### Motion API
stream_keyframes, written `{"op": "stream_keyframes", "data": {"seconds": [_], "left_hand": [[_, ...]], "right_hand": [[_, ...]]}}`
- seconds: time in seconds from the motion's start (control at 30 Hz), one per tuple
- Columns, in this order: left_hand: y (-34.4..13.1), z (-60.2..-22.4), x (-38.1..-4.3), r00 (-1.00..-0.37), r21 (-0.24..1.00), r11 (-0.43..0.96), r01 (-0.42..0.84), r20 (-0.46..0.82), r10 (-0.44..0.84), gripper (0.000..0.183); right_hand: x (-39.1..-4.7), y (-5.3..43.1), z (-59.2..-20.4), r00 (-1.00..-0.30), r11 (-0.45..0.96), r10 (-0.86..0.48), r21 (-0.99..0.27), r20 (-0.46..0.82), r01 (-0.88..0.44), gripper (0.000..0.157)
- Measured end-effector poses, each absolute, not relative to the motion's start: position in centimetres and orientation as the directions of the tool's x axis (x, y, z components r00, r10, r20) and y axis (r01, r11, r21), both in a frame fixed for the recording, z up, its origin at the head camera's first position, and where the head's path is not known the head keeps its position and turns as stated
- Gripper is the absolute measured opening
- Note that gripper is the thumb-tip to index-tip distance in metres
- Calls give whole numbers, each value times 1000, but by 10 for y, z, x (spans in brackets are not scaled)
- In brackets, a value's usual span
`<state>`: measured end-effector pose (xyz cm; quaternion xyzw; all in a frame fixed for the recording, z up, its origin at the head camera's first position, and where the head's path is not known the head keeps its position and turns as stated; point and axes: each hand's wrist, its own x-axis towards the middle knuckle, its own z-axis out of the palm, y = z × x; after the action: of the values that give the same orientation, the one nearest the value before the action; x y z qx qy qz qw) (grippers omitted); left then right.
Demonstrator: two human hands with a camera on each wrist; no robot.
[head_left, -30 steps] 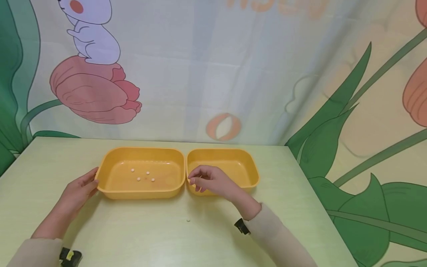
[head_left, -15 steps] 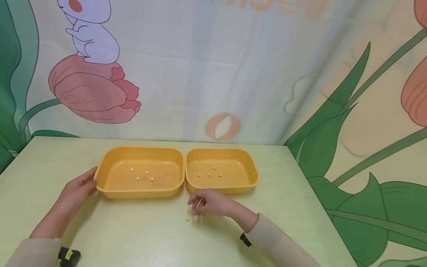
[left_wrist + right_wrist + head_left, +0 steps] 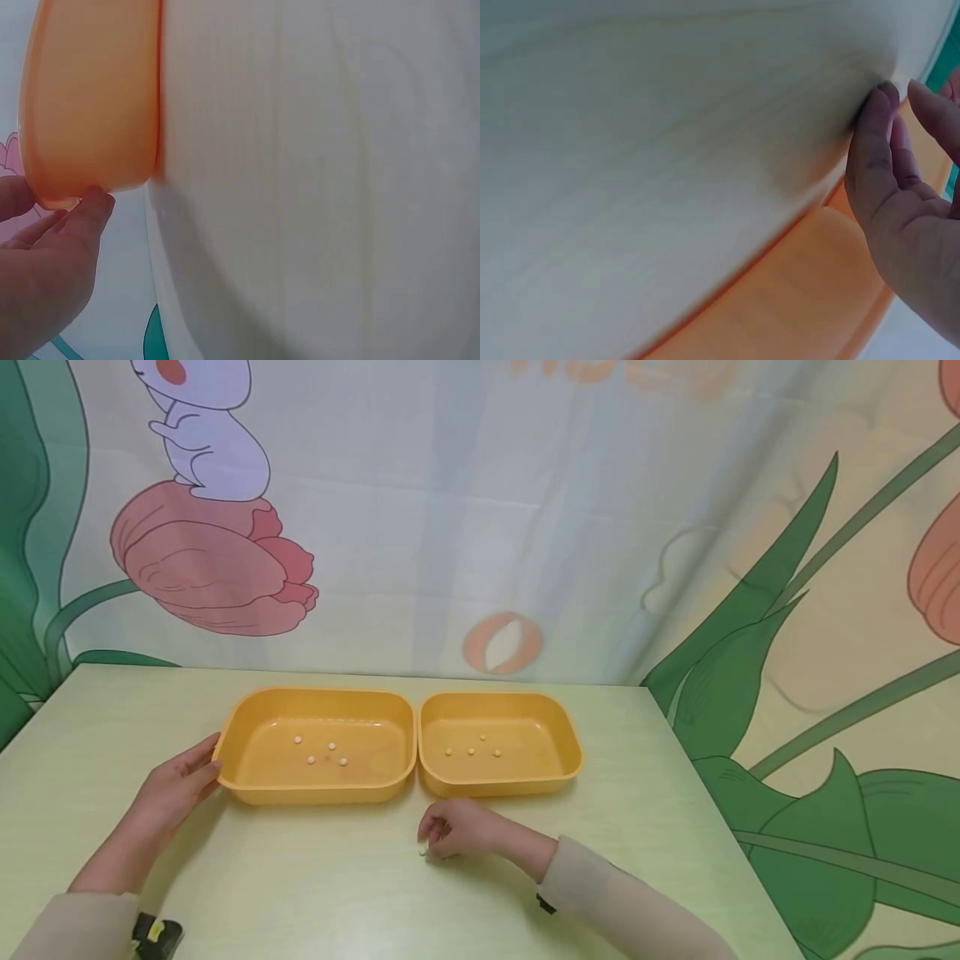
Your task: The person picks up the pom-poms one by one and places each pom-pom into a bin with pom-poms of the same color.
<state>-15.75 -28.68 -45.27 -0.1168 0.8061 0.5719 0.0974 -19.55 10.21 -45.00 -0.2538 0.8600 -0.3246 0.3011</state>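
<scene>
My left hand (image 3: pixel 168 792) holds the near-left end of the larger yellow tray (image 3: pixel 315 795), thumb and fingers at its rim. Close up in the left wrist view, the fingertips of that hand (image 3: pixel 56 247) touch the tray's end wall (image 3: pixel 94 142). On the table in front of the trays, my right hand (image 3: pixel 461 828) reaches down with bent fingers at a small pale tablet-like piece (image 3: pixel 422 850). A gap shows between thumb and fingers of the right hand (image 3: pixel 900 172) in the right wrist view; the small piece is not clear there.
Several small whitish pieces (image 3: pixel 311 760) lie spread in the larger tray. Beside it, touching, stands a smaller yellow tray (image 3: pixel 498 787) holding several small yellowish pieces (image 3: pixel 471 752). A printed curtain (image 3: pixel 360 527) hangs behind the pale table (image 3: pixel 300 877).
My right hand has moved from over the smaller tray down towards me to the loose piece, uncovering the yellowish pieces in that tray. The left hand has stayed at the larger tray.
</scene>
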Motion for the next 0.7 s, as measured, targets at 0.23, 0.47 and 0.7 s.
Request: {"op": "stream_keyframes", "data": {"seconds": [0.23,0.47,0.7], "left_hand": [[-287,-452,-157,-952,895,328,-304,-297,-73,61],[-287,-452,-158,-954,897,323,-300,-291,-76,60],[-287,-453,-158,-952,895,326,-305,-296,-78,61]], "right_hand": [[-192,96,-450,-703,695,-626,-649,-337,-308,10],[-191,95,-448,-706,695,-628,-643,-326,-321,8],[-192,97,-450,-686,676,-634,-687,-357,-268,7]]}}
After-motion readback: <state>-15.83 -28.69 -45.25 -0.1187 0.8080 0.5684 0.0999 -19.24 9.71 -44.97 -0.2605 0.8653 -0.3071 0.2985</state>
